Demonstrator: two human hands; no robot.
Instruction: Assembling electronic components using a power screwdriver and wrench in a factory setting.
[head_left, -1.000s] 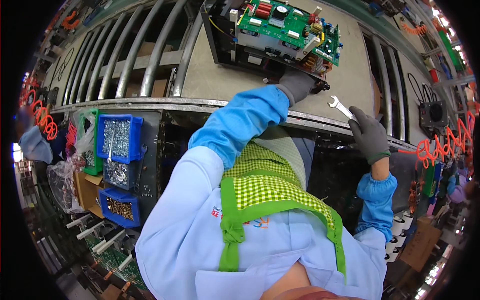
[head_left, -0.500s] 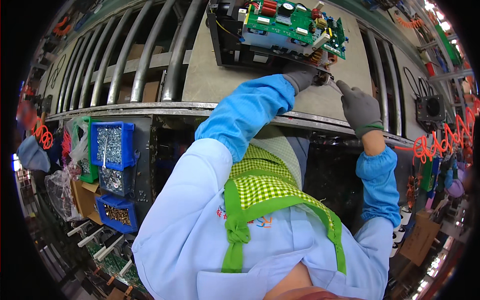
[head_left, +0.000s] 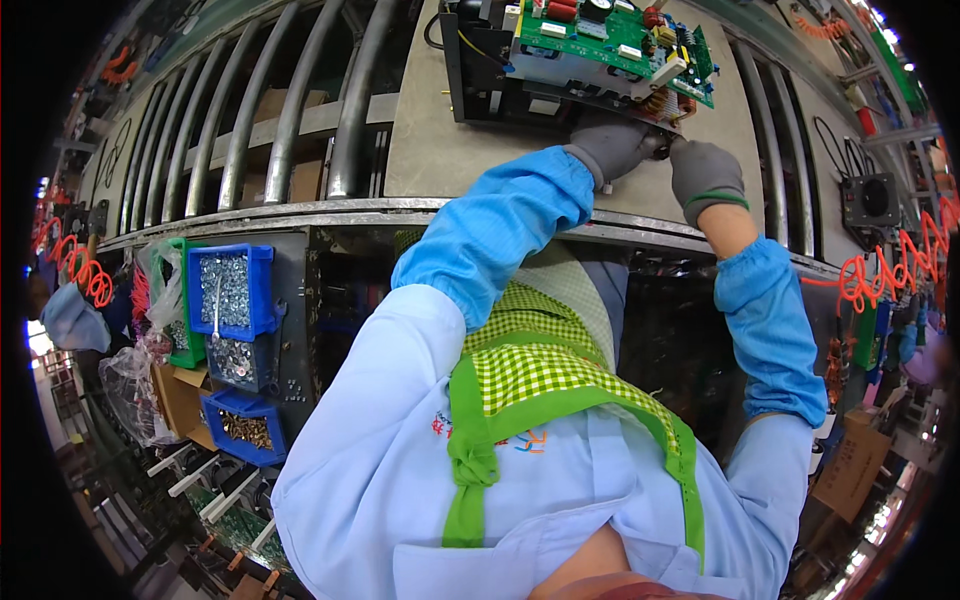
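An electronics unit, a black metal chassis (head_left: 480,85) with a green circuit board (head_left: 600,55), stands on a pale board (head_left: 425,165) over the roller conveyor. My left hand (head_left: 612,148), in a grey glove, is closed at the unit's near right corner, below the copper coils (head_left: 665,103). A small dark part (head_left: 661,150) shows at its fingertips. My right hand (head_left: 708,175), also gloved in grey, is closed with its fingers pinched right beside that part. What either hand grips is mostly hidden by the gloves.
Metal rollers (head_left: 245,130) lie to the left. Blue bins hold silver fasteners (head_left: 225,285) and brass-coloured ones (head_left: 245,430). On the right are a coiled orange air hose (head_left: 870,280) and a black fan-like box (head_left: 872,200). A metal rail (head_left: 400,212) runs along the conveyor's near side.
My right hand has moved up and left, closing in on the left hand. The slim silver tool at its fingers no longer shows. The unit and its board appear shifted slightly right and up.
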